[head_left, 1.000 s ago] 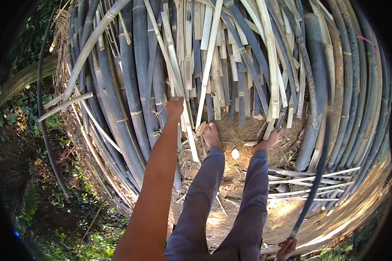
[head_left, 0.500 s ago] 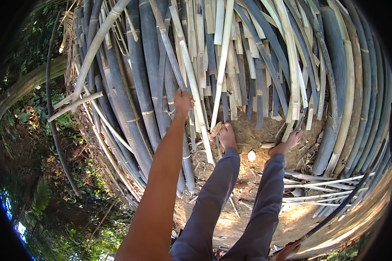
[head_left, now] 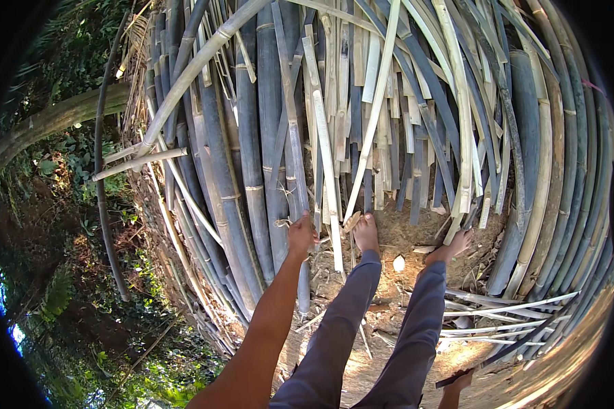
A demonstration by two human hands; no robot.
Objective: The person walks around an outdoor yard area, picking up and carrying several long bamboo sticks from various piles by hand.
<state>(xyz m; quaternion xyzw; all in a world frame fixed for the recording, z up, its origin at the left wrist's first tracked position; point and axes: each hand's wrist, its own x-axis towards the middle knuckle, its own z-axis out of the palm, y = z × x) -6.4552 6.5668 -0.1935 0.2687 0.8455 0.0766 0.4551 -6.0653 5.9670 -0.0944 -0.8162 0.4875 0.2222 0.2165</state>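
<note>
My left hand (head_left: 302,236) is closed around the near end of a long split bamboo strip (head_left: 296,153), which runs away from me over the dark poles. Beside it on the right lies a pale strip (head_left: 325,163), its near end close to my left foot. At the lower right, my right hand (head_left: 459,383) grips the handle of a long, dark, slightly curved blade that looks like a machete (head_left: 525,337). The blade points outward to the right, apart from the strip. Most of my right forearm is out of view.
Thick dark bamboo poles (head_left: 251,157) lie at left, and more poles (head_left: 566,177) at right. Several split strips (head_left: 464,136) are piled ahead of my bare feet (head_left: 366,234). Thin pale sticks (head_left: 498,307) lie at right. Leafy undergrowth (head_left: 136,334) borders the left.
My left hand has come nearer to my body, drawing the bamboo strip along with it. The right hand and machete have risen slightly in view. The whole view has shifted a little.
</note>
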